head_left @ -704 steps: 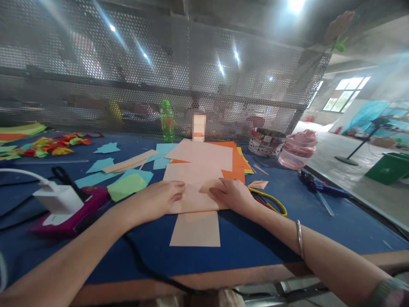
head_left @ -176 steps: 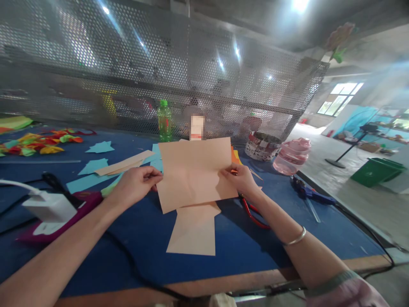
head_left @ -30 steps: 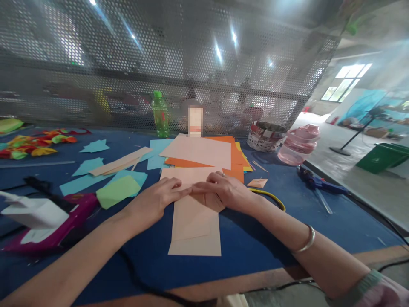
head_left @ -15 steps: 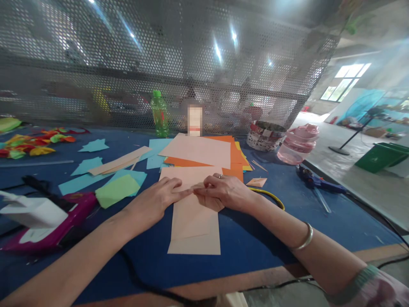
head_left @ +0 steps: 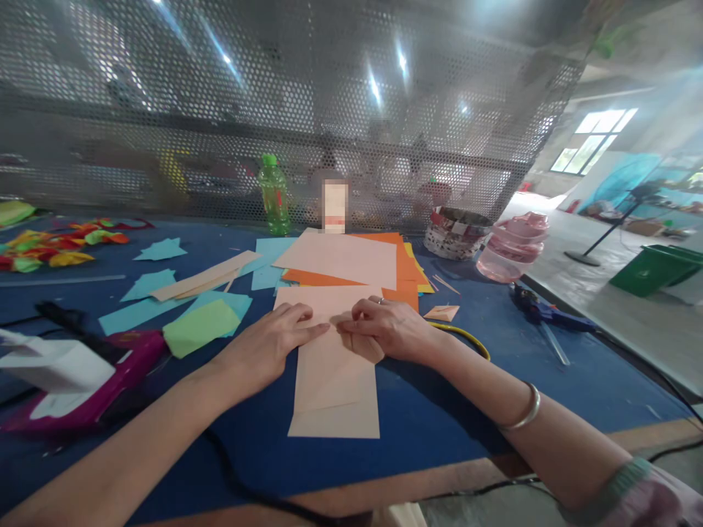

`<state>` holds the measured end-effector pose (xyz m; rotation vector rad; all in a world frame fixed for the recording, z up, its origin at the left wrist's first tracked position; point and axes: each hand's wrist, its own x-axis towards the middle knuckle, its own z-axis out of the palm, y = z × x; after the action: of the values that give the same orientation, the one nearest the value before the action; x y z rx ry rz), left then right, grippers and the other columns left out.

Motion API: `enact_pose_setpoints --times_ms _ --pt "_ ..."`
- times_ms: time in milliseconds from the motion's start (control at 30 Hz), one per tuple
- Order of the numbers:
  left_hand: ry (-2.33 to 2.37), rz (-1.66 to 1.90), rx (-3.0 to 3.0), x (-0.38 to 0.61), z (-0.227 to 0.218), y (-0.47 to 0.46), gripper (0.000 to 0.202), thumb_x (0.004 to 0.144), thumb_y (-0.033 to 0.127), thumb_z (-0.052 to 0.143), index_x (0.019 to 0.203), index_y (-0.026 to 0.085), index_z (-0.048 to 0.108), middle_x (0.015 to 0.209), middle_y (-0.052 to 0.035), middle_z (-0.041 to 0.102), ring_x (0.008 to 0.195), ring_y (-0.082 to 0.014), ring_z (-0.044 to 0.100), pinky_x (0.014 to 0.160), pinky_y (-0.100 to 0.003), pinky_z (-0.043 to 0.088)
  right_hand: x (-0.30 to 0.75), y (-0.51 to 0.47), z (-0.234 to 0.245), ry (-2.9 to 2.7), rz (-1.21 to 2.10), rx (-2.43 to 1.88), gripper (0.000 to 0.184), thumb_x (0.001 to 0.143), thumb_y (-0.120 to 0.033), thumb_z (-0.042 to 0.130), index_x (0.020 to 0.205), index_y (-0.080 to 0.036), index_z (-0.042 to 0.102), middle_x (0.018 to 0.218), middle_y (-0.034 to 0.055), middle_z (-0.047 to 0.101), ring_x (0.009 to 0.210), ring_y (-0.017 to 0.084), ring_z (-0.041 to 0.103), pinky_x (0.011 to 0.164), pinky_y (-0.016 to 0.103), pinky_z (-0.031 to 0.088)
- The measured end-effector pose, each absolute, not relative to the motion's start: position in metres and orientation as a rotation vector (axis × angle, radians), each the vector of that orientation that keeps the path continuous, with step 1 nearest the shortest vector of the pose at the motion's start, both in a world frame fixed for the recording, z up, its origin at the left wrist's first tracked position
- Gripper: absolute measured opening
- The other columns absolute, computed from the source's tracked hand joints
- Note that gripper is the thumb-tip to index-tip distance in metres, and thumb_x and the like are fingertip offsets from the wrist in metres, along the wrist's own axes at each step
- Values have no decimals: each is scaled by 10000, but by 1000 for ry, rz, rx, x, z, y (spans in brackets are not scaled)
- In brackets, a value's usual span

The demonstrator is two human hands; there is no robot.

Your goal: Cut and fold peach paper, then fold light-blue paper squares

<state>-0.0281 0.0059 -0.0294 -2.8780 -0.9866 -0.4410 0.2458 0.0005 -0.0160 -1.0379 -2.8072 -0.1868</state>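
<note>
Pale peach paper point(head_left: 335, 395) lies lengthwise in front of me, with a loose layer over a longer sheet. My left hand point(head_left: 274, 337) rests on its left side, thumb stretched towards the middle and the other fingers bent on the paper, holding nothing. On the right, my right hand point(head_left: 392, 329) is closed in a pinch on a small folded piece of peach paper point(head_left: 371, 347), just above the sheet. Its fingertips partly hide that piece. A ring and a bangle are on the right arm. The two hands are a small gap apart.
Behind lie stacked pink point(head_left: 346, 256) and orange sheets. Blue and green paper scraps point(head_left: 203, 326) and a magenta power strip point(head_left: 126, 366) are left. A green bottle point(head_left: 274, 197), woven basket point(head_left: 457, 236), pink bottle point(head_left: 513, 249) and glue gun point(head_left: 549, 311) stand or lie further off.
My right fingertips have drawn slightly right, away from my left thumb, opening a small gap. The small folded piece shifted a little with them. The sheets stayed nearly still.
</note>
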Motion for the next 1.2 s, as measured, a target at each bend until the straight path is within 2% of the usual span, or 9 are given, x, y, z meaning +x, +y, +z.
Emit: enact_pose_setpoints --times_ms 267,367,433,600,700,767,867,1067,1200 --pt "-986 -490 -2897 -27 -29 5 767 740 -118 348 1322 277 654 1198 -119 633 1131 -244 594 960 -419 527 247 2 -20 -2749 -157 -966 492 910 -113 589 1369 -291 597 1111 77 655 885 183 589 700 281 485" --pt "-995 -490 -2901 -28 -34 7 744 741 -103 354 1328 242 652 1308 -136 624 1242 -263 564 1029 -447 494 247 3 -21 -2680 -48 -933 395 924 -102 576 1286 -235 663 1125 96 661 963 195 608 770 299 518" --pt "-1017 -494 -2915 -29 -38 8 723 771 -87 344 1345 240 639 1393 -119 599 1309 -252 531 1075 -437 465 247 4 -22 -2631 39 -931 371 936 -78 543 1251 -215 683 1141 105 662 998 192 617 808 304 531" --pt "-1085 -488 -2954 -27 -37 8 679 832 -45 326 1366 257 619 1465 -81 564 1343 -230 521 1113 -409 437 248 4 -21 -2594 124 -940 364 947 -81 510 1231 -210 697 1157 112 664 1030 194 621 856 326 540" --pt "-1125 -498 -2971 -23 -31 8 581 892 17 330 1361 203 618 1434 -110 582 1318 -233 544 1097 -392 452 248 4 -20 -2588 156 -948 372 953 -87 491 1246 -204 689 1169 109 663 1042 191 617 869 322 536" --pt "-1172 -538 -2986 -21 -27 8 479 965 124 341 1354 177 616 1400 -120 601 1280 -237 574 1060 -376 485 247 5 -19 -2579 182 -955 366 962 -98 483 1253 -189 685 1174 112 661 1042 191 618 874 319 532" --pt "-1236 -593 -2995 -19 -25 9 420 1011 287 376 1331 206 635 1371 -102 618 1241 -248 600 1018 -376 515 247 5 -20 -2563 214 -963 348 971 -109 480 1232 -187 696 1166 111 658 1034 191 622 882 321 525" --pt "-1254 -682 -3009 -15 -23 15 410 1012 307 372 1268 216 678 1301 -98 644 1176 -245 627 992 -383 522 247 11 -25 -2474 237 -972 344 980 -106 463 1232 -187 683 1113 104 651 1006 185 615 896 321 506" --pt "-1265 -714 -2990 -13 -19 18 404 1010 355 395 1089 181 751 1188 -106 678 1109 -255 649 964 -394 526 243 19 -28 -2433 231 -1026 283 999 -182 496 1204 -174 691 1033 102 645 963 186 608 867 318 499"
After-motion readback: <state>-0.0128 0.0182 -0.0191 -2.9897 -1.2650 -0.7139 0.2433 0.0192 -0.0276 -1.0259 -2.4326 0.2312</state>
